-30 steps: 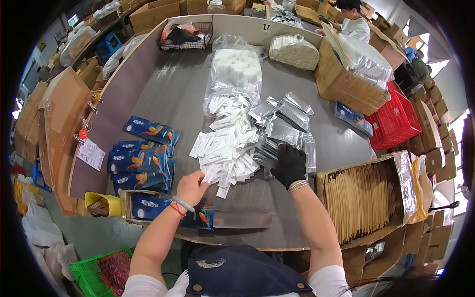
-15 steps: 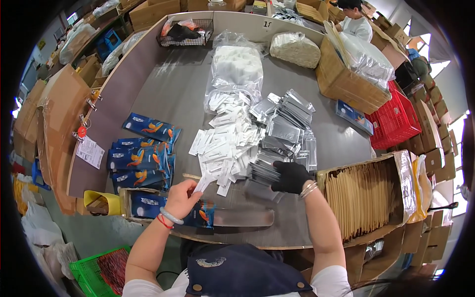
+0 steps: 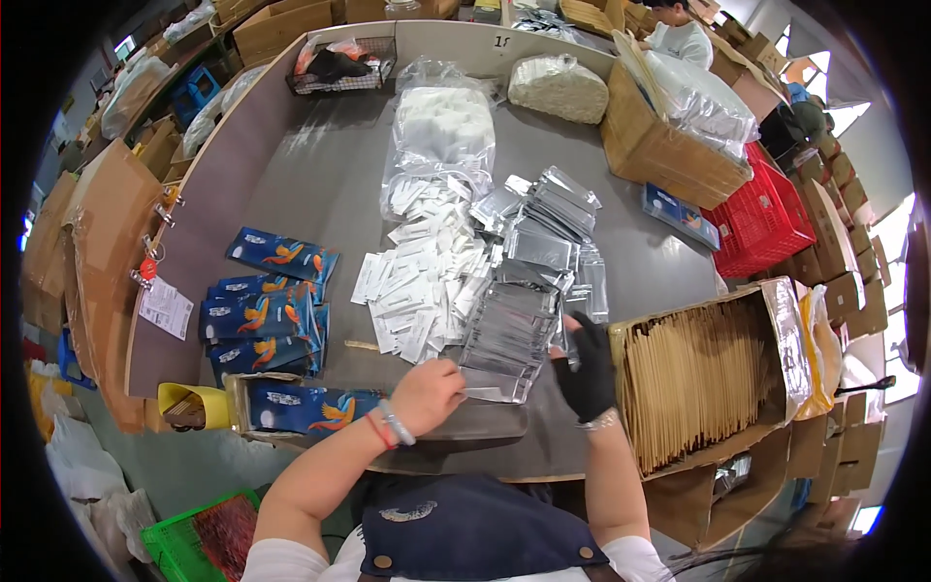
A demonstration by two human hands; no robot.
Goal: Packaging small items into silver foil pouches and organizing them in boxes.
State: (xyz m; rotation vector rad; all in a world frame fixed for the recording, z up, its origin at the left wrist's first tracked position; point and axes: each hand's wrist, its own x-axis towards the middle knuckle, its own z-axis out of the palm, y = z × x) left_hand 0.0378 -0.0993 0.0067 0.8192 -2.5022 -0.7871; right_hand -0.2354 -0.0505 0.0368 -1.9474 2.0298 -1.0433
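My left hand (image 3: 427, 396) is closed at the lower left edge of a spread of flat silver pouches (image 3: 509, 325). What its fingers pinch is hidden. My right hand (image 3: 588, 378), in a black glove with bare fingertips, is at the right edge of those pouches, thumb and fingers apart. Slim white sachets (image 3: 417, 281) lie heaped left of the pouches, below a clear plastic bag (image 3: 441, 145) full of white contents. Blue printed packs (image 3: 260, 318) are stacked on the left. Another blue pack (image 3: 310, 405) lies in a low carton by my left forearm.
On the right, a carton (image 3: 784, 330) holds a dense row of tan flat pieces (image 3: 693, 388). Behind it stand a red crate (image 3: 761, 218) and a brown box (image 3: 655, 145). A wire basket (image 3: 341, 66) sits at the far left corner. Another person (image 3: 679, 39) is at the back right.
My left hand has moved right, from the white sachets it was holding to the silver pouches. My right hand has shifted from on top of the pouches to their right edge. The view has shifted slightly.
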